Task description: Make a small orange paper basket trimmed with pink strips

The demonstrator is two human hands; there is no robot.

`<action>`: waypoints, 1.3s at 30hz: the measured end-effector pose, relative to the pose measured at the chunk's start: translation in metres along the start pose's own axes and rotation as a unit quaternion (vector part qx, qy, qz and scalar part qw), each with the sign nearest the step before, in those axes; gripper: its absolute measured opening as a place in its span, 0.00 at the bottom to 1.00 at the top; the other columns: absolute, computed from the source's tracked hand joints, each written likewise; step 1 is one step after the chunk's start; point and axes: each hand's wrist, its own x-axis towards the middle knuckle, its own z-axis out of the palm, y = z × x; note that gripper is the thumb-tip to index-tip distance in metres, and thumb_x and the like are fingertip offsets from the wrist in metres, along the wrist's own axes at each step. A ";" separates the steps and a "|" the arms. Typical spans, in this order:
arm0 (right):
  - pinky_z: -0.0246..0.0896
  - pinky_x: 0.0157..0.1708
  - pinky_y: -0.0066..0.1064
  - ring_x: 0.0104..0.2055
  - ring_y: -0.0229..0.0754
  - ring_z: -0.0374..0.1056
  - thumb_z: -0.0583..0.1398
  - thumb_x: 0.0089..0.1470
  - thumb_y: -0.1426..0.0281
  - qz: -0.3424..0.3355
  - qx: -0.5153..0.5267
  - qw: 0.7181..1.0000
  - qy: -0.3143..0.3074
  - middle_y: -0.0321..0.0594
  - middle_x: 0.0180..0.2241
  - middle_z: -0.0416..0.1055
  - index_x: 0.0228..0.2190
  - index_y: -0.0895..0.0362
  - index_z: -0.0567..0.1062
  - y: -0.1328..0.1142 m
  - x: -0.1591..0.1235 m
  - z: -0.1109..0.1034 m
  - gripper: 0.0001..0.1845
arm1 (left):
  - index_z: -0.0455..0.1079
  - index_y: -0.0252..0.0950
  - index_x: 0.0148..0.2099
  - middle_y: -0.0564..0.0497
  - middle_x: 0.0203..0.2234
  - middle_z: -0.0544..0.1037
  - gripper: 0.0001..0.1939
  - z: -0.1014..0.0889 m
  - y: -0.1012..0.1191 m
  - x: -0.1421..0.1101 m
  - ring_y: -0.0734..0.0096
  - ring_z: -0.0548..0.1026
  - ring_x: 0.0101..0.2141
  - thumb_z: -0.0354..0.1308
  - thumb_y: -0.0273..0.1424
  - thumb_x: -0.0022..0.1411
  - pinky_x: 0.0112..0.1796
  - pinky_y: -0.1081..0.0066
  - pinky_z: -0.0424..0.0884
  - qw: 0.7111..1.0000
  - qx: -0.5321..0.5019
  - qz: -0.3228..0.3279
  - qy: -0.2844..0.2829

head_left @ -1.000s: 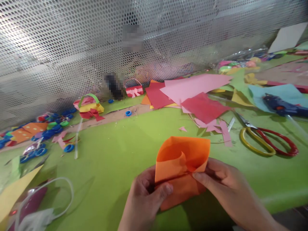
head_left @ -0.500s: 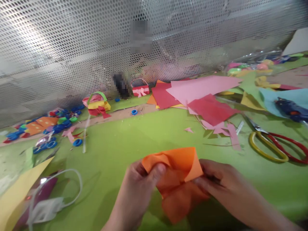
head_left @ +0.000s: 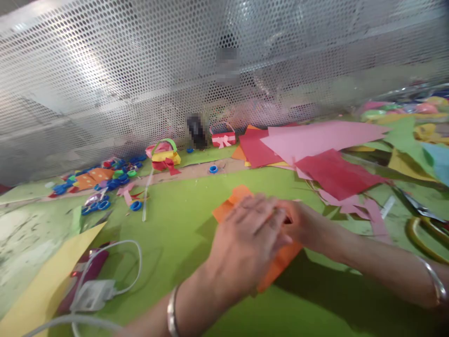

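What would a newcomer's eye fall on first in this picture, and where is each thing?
Probably the bright orange sheet at lower centre, partly covered by the left hand and right hand. Next, perhaps, the large pink sheet and the red sheet in front of it, right of centre. Then the small red basket with a pink bow, in front of the perforated metal panel.

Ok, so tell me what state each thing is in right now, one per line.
Orange paper: creased, partly covered by the hands
Left hand: laid over the paper, grip unclear
Right hand: at the paper, fingers partly hidden
Scissors: lying down, cut off by the picture edge
Purple device: red light lit
Red bag: upright, handle raised
Pink sheet: unfolded, lying down
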 end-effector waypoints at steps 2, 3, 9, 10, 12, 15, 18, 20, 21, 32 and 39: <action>0.60 0.27 0.32 0.29 0.45 0.70 0.56 0.50 0.70 -0.003 -0.018 1.000 0.010 0.40 0.27 0.75 0.45 0.59 0.71 0.005 -0.001 0.005 0.19 | 0.65 0.25 0.57 0.36 0.56 0.70 0.24 0.016 0.008 0.002 0.55 0.68 0.56 0.50 0.39 0.67 0.57 0.58 0.65 0.991 0.001 -0.069 -0.114; 0.59 0.27 0.32 0.29 0.46 0.71 0.55 0.51 0.70 0.002 -0.045 0.999 0.018 0.41 0.28 0.75 0.49 0.59 0.69 0.008 -0.002 0.007 0.22 | 0.65 0.24 0.57 0.36 0.55 0.71 0.25 0.024 0.010 0.002 0.54 0.69 0.55 0.51 0.39 0.67 0.56 0.58 0.66 0.981 -0.009 -0.095 -0.168; 0.50 0.21 0.31 0.23 0.45 0.72 0.51 0.53 0.77 -0.062 -0.375 0.924 0.043 0.42 0.24 0.76 0.46 0.60 0.70 0.022 -0.015 0.015 0.19 | 0.59 0.28 0.63 0.37 0.60 0.64 0.35 0.052 0.006 -0.016 0.52 0.59 0.62 0.48 0.50 0.64 0.62 0.54 0.54 0.970 -0.027 -0.125 -0.208; 0.48 0.20 0.30 0.21 0.44 0.71 0.51 0.53 0.77 -0.085 -0.404 0.909 0.054 0.41 0.23 0.75 0.43 0.60 0.71 0.025 -0.016 0.016 0.16 | 0.58 0.31 0.64 0.38 0.62 0.62 0.36 0.052 0.004 -0.019 0.53 0.57 0.63 0.47 0.52 0.64 0.62 0.53 0.52 0.972 -0.028 -0.120 -0.202; 0.43 0.17 0.30 0.18 0.42 0.69 0.52 0.54 0.75 -0.121 -0.441 0.886 0.082 0.40 0.20 0.74 0.42 0.60 0.70 0.033 -0.018 0.019 0.14 | 0.55 0.35 0.65 0.40 0.63 0.59 0.38 0.051 -0.002 -0.025 0.53 0.52 0.64 0.44 0.55 0.63 0.63 0.50 0.48 0.972 -0.027 -0.113 -0.202; 0.37 0.15 0.30 0.14 0.42 0.66 0.54 0.55 0.70 -0.141 -0.457 0.871 0.108 0.34 0.14 0.70 0.49 0.61 0.67 0.039 -0.019 0.021 0.20 | 0.51 0.34 0.67 0.39 0.66 0.52 0.39 0.046 -0.012 -0.028 0.54 0.47 0.65 0.41 0.55 0.64 0.63 0.48 0.45 0.967 -0.015 -0.119 -0.224; 0.37 0.16 0.29 0.16 0.40 0.68 0.54 0.54 0.72 -0.159 -0.448 0.875 0.090 0.33 0.17 0.73 0.48 0.56 0.69 0.036 -0.019 0.018 0.19 | 0.45 0.29 0.68 0.36 0.67 0.45 0.40 0.040 -0.018 -0.025 0.52 0.41 0.66 0.39 0.53 0.66 0.62 0.47 0.46 0.953 -0.001 -0.150 -0.262; 0.37 0.16 0.30 0.18 0.40 0.70 0.54 0.54 0.73 -0.177 -0.453 0.871 0.066 0.35 0.21 0.75 0.45 0.54 0.72 0.031 -0.019 0.016 0.16 | 0.44 0.27 0.68 0.35 0.67 0.42 0.42 0.036 -0.018 -0.020 0.50 0.39 0.66 0.40 0.53 0.65 0.62 0.45 0.46 0.942 0.000 -0.165 -0.294; 0.37 0.16 0.30 0.18 0.40 0.70 0.54 0.54 0.74 -0.184 -0.461 0.866 0.054 0.36 0.21 0.75 0.44 0.54 0.73 0.030 -0.019 0.014 0.16 | 0.44 0.26 0.68 0.34 0.67 0.41 0.42 0.035 -0.017 -0.018 0.49 0.38 0.66 0.42 0.53 0.65 0.61 0.45 0.46 0.937 -0.001 -0.169 -0.306; 0.30 0.16 0.33 0.14 0.43 0.63 0.58 0.51 0.70 -0.138 -0.544 0.827 0.023 0.36 0.13 0.68 0.53 0.58 0.68 0.036 -0.033 0.016 0.26 | 0.46 0.30 0.68 0.36 0.67 0.44 0.46 0.038 -0.023 -0.020 0.50 0.41 0.66 0.45 0.58 0.60 0.62 0.45 0.44 0.946 0.014 -0.144 -0.289; 0.48 0.24 0.32 0.26 0.42 0.67 0.52 0.57 0.70 -0.042 -0.380 0.924 -0.017 0.38 0.25 0.71 0.24 0.55 0.71 0.009 -0.023 -0.024 0.13 | 0.44 0.31 0.69 0.37 0.67 0.42 0.45 0.039 -0.024 -0.020 0.51 0.39 0.66 0.41 0.58 0.61 0.62 0.45 0.42 0.944 -0.002 -0.153 -0.294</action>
